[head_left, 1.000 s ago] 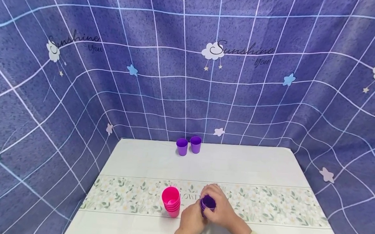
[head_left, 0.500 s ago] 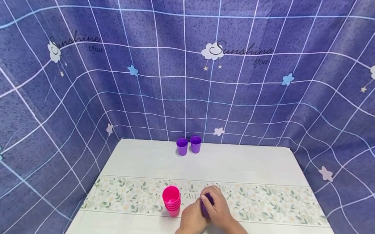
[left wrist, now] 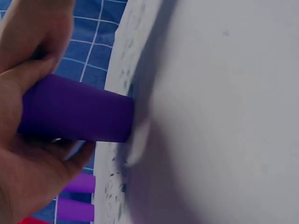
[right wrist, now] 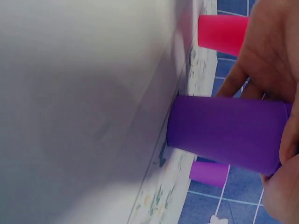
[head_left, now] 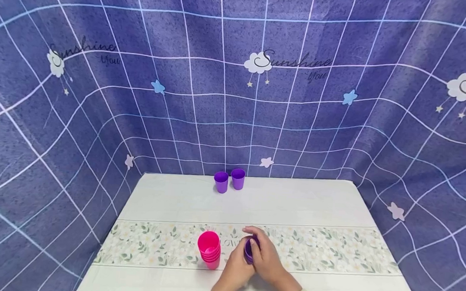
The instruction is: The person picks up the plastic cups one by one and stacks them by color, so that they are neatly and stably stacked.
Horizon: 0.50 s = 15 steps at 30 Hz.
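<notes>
A dark purple cup (head_left: pixel 248 251) stands between both hands at the front middle of the table, mouth up; its rim looks layered, but I cannot tell how many cups are nested. From its left side, the left hand (head_left: pixel 237 266) grips it, thumb and fingers round the wall, as the left wrist view shows. The right hand (head_left: pixel 267 260) holds it near the rim, partly covering the mouth, with the thumb at the edge in the right wrist view. Left of the hands stands a stack of nested pink cups (head_left: pixel 209 249), touched by neither hand.
Two purple cups, a left one (head_left: pixel 221 182) and a right one (head_left: pixel 237 179), stand upright near the table's back edge. A white cloth with a floral band covers the table (head_left: pixel 294 204). Blue gridded curtain (head_left: pixel 203 107) encloses the back and sides.
The right hand closed over the cup's mouth half a second ago, and now its fingers are raised, baring part of the opening. The left hand keeps its grip. The head view has shifted slightly.
</notes>
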Each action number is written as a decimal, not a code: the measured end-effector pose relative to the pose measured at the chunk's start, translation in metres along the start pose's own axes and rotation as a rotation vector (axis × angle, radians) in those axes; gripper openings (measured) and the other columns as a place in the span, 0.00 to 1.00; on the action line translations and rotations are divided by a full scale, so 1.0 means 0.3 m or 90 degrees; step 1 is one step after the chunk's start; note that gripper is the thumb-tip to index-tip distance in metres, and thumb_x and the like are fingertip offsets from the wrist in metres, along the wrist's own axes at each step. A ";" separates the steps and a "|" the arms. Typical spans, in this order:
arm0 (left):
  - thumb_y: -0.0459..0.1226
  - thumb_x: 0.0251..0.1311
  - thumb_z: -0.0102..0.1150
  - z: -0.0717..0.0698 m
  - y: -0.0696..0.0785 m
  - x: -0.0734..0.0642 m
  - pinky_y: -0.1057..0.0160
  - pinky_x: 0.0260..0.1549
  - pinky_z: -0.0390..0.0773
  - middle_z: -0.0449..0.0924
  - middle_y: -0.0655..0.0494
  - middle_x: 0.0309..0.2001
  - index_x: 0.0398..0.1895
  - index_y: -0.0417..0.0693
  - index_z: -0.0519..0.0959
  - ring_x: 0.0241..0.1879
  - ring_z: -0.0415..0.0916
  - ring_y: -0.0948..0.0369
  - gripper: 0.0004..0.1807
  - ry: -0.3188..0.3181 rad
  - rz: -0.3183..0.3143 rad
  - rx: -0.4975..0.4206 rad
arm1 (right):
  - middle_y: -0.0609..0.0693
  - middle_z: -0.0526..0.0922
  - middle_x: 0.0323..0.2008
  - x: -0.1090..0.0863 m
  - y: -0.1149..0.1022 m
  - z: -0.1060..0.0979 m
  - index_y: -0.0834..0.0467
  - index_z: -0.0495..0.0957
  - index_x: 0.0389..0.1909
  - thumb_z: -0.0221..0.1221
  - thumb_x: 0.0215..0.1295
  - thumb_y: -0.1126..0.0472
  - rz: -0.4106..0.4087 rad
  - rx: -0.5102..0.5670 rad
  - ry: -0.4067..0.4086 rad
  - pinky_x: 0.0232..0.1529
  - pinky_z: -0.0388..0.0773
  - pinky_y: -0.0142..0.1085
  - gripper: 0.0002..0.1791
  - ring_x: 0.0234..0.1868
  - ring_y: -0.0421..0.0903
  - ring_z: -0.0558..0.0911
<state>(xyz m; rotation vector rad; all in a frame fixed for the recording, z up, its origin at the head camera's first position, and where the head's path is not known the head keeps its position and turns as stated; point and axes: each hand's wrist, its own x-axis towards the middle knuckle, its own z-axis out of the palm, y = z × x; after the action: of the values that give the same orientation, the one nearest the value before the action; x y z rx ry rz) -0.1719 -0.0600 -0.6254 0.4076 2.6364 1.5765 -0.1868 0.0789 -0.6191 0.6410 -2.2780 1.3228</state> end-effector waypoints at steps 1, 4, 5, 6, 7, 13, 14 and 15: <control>0.40 0.57 0.74 0.002 -0.001 0.002 0.44 0.70 0.77 0.81 0.45 0.68 0.74 0.52 0.69 0.68 0.80 0.46 0.41 0.006 0.004 -0.003 | 0.48 0.84 0.64 0.003 -0.001 -0.003 0.55 0.75 0.68 0.51 0.77 0.70 0.011 0.007 -0.011 0.70 0.80 0.41 0.22 0.66 0.52 0.83; 0.40 0.55 0.75 0.007 -0.004 0.004 0.46 0.69 0.80 0.83 0.49 0.65 0.72 0.55 0.71 0.66 0.82 0.49 0.39 0.024 -0.003 -0.003 | 0.49 0.82 0.68 0.008 0.001 -0.013 0.55 0.73 0.70 0.50 0.79 0.69 0.038 0.033 -0.031 0.75 0.76 0.41 0.23 0.70 0.54 0.80; 0.40 0.55 0.76 0.010 -0.005 0.005 0.46 0.68 0.81 0.84 0.50 0.64 0.71 0.55 0.72 0.65 0.83 0.50 0.38 0.027 -0.002 0.005 | 0.48 0.81 0.69 0.009 0.003 -0.016 0.54 0.73 0.71 0.49 0.80 0.68 0.048 0.042 -0.034 0.76 0.73 0.39 0.23 0.72 0.54 0.79; 0.41 0.55 0.76 0.012 -0.006 0.006 0.47 0.67 0.82 0.85 0.50 0.62 0.69 0.55 0.73 0.64 0.83 0.51 0.37 0.028 -0.002 0.012 | 0.47 0.80 0.70 0.008 0.005 -0.019 0.55 0.72 0.72 0.49 0.80 0.68 0.056 0.054 -0.035 0.78 0.71 0.35 0.23 0.73 0.54 0.78; 0.42 0.54 0.76 0.014 -0.007 0.006 0.48 0.66 0.83 0.85 0.51 0.61 0.68 0.55 0.73 0.62 0.84 0.52 0.37 0.029 -0.001 0.025 | 0.47 0.79 0.71 0.008 0.009 -0.021 0.55 0.72 0.72 0.48 0.81 0.68 0.060 0.065 -0.035 0.79 0.68 0.32 0.23 0.74 0.55 0.77; 0.46 0.55 0.77 0.021 0.002 0.007 0.49 0.65 0.84 0.86 0.52 0.60 0.69 0.52 0.72 0.61 0.85 0.53 0.38 0.037 0.011 0.069 | 0.56 0.79 0.71 0.011 0.038 -0.034 0.57 0.71 0.72 0.44 0.83 0.69 0.059 0.116 -0.038 0.77 0.57 0.20 0.22 0.74 0.61 0.75; 0.46 0.55 0.76 0.022 0.003 0.006 0.48 0.64 0.84 0.86 0.52 0.60 0.69 0.52 0.72 0.61 0.85 0.53 0.38 0.039 0.012 0.069 | 0.58 0.79 0.70 0.015 0.043 -0.037 0.57 0.71 0.72 0.44 0.83 0.69 0.060 0.121 -0.038 0.77 0.57 0.19 0.22 0.74 0.62 0.74; 0.47 0.56 0.76 0.023 0.003 0.006 0.48 0.64 0.84 0.86 0.52 0.60 0.69 0.52 0.72 0.61 0.85 0.53 0.38 0.041 0.013 0.071 | 0.59 0.79 0.70 0.018 0.048 -0.039 0.57 0.71 0.71 0.44 0.83 0.69 0.063 0.124 -0.037 0.77 0.57 0.19 0.22 0.74 0.62 0.74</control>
<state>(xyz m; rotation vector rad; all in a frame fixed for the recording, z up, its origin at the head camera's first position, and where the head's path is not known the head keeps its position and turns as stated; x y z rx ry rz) -0.1723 -0.0533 -0.6277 0.3961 2.7856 1.4767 -0.1981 0.0946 -0.6205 0.6450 -2.2698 1.6077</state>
